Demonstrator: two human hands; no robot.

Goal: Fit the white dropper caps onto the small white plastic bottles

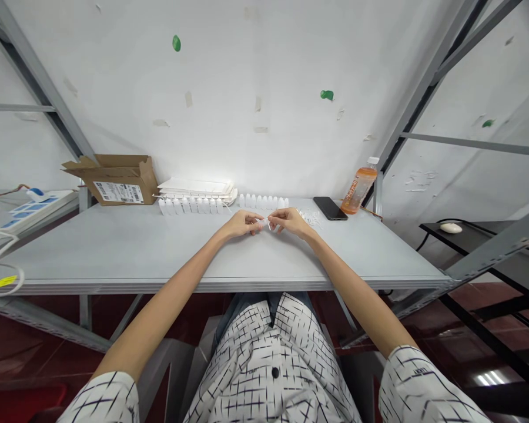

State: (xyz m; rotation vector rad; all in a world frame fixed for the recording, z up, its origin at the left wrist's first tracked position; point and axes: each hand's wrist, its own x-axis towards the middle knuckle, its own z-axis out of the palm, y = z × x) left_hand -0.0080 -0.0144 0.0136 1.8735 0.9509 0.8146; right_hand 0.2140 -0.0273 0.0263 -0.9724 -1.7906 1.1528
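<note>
Near the middle of the grey table, my left hand pinches a small white piece. Facing it from the right, my right hand has its fingertips closed at the same piece, on a tiny white part too small to make out. Behind my left hand stands a row of small white bottles. A second white row stands behind both hands. Small white bits lie scattered just right of my right hand.
An open cardboard box and a stack of white sheets stand at the back left. A black phone and an orange drink bottle are at the back right. Metal posts rise at both sides.
</note>
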